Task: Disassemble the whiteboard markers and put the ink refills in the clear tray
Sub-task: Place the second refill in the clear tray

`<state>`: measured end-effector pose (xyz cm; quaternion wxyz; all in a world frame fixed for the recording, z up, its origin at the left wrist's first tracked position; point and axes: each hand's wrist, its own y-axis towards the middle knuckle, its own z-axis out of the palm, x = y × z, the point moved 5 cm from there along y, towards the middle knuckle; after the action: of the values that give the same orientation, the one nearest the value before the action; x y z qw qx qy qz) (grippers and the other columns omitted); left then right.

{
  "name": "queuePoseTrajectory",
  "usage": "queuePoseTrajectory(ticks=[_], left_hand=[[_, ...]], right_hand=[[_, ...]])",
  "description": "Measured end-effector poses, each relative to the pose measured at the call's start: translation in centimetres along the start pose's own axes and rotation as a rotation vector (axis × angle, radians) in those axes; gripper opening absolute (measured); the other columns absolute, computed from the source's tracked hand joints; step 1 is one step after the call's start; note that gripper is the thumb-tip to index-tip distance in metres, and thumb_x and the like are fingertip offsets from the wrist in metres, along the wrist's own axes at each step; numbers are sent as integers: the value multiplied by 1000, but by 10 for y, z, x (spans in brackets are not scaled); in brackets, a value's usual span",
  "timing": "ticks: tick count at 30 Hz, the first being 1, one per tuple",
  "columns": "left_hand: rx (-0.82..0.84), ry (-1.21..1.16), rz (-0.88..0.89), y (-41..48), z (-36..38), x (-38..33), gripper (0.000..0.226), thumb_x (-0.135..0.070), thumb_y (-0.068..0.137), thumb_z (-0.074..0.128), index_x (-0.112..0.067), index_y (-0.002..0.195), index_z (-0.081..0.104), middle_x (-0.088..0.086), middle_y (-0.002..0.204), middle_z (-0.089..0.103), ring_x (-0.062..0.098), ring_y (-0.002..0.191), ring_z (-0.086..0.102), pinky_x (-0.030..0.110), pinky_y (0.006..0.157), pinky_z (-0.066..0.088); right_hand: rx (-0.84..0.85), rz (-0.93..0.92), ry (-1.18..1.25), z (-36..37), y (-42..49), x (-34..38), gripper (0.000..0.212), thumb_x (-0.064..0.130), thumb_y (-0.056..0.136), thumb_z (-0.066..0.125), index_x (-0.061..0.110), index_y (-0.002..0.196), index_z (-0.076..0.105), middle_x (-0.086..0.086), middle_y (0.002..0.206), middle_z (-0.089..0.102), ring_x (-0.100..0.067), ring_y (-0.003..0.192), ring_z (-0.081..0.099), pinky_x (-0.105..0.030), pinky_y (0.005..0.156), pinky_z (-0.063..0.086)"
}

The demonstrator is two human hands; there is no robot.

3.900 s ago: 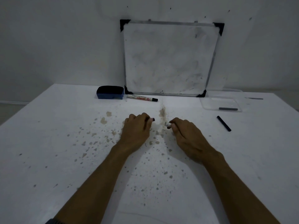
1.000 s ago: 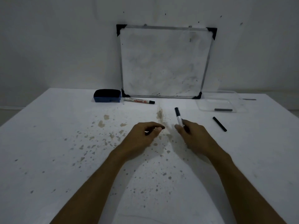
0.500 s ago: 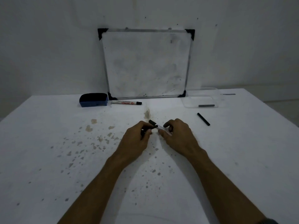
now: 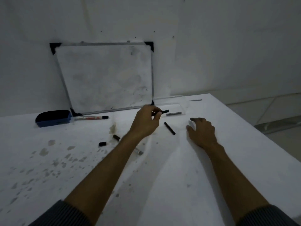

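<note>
Over the tray's near edge: my left hand (image 4: 146, 123) pinches the ink refill (image 4: 160, 112) between thumb and fingers, its tip aimed at the clear tray (image 4: 183, 103).
Refill's look: a thin, dark, straight stick; one like it already lies in the tray.
Handling: I judge it light and stiff, possibly inky; a mid-length pinch suits it.
Right hand (image 4: 202, 132): flat on the table (image 4: 228, 160), fingers spread, holding nothing.
Leftovers: emptied marker barrel (image 4: 128, 145) and small cap (image 4: 102, 144) lie behind my left wrist.

Left hand (image 4: 145, 123) pinching an ink refill (image 4: 160, 112) beside the clear tray (image 4: 184, 106); right hand (image 4: 202, 131) spread flat on the tabletop (image 4: 171, 176).
</note>
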<state>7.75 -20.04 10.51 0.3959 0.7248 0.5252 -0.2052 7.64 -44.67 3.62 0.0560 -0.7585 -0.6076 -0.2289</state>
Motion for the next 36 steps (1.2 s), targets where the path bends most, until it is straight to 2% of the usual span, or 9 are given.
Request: queuePoseTrajectory(ticks=[4, 8, 12, 19, 23, 26, 29, 32, 36], left_hand=[[91, 148, 35, 66, 27, -10, 20, -23, 100, 65, -17, 115, 76, 2, 114, 71, 15, 103, 64, 28, 91, 49], [258, 301, 45, 124, 65, -9, 21, -23, 95, 70, -17, 113, 79, 3, 112, 78, 20, 104, 69, 34, 92, 55], [438, 387, -6, 165, 97, 0, 21, -20, 90, 78, -14, 110, 82, 6, 109, 79, 15, 95, 68, 25, 80, 51], [472, 399, -75, 184, 119, 29, 19, -15, 83, 84, -14, 103, 84, 7, 102, 81, 4, 74, 65, 11, 62, 48], [455, 382, -39, 182, 110, 18, 28, -21, 82, 86, -11, 108, 82, 6, 108, 80, 12, 90, 70, 22, 81, 54], [394, 323, 17, 170, 86, -4, 25, -19, 88, 81, -11, 112, 80, 7, 112, 79, 16, 99, 73, 30, 94, 58], [330, 251, 84, 140, 50, -22, 22, -21, 93, 76, -14, 114, 79, 3, 111, 79, 11, 96, 72, 24, 90, 56], [341, 219, 123, 90, 13, -25, 21, -27, 95, 73, -19, 114, 78, -3, 106, 78, 5, 91, 70, 18, 85, 55], [414, 326, 167, 14, -27, -4, 22, -19, 97, 67, -28, 115, 77, -13, 112, 73, -3, 95, 61, 13, 89, 48]], right_hand=[[46, -1, -107, 14, 4, -9, 70, 63, 96, 38, 22, 153, 37, -13, 164, 27, -32, 152, 21, -48, 121, 12], [32, -22, -116, 17, 7, -11, 71, 65, 96, 34, 24, 153, 36, -12, 165, 25, -31, 153, 19, -49, 122, 12], [15, -34, -109, 18, 12, -14, 71, 66, 95, 35, 24, 152, 37, -12, 165, 25, -31, 153, 18, -50, 122, 12], [-5, -37, -100, 21, 14, -15, 69, 64, 96, 34, 23, 152, 35, -12, 165, 24, -30, 153, 17, -50, 122, 10], [8, -31, -82, 20, 15, -15, 69, 64, 95, 34, 24, 152, 35, -11, 166, 23, -29, 154, 16, -50, 122, 10], [30, -27, -51, 17, 14, -16, 69, 65, 95, 37, 25, 151, 37, -11, 165, 25, -29, 153, 17, -50, 122, 11], [38, -30, -4, 12, 12, -15, 60, 60, 94, 46, 27, 145, 48, -8, 160, 35, -26, 150, 26, -49, 121, 13], [16, -61, 149, 2, 3, -5, 43, 45, 93, 60, 25, 131, 63, -4, 144, 55, -24, 135, 48, -43, 115, 26], [96, -49, 328, -1, -16, 13, 35, 36, 95, 64, 21, 126, 65, -6, 133, 62, -25, 125, 58, -37, 110, 39]])
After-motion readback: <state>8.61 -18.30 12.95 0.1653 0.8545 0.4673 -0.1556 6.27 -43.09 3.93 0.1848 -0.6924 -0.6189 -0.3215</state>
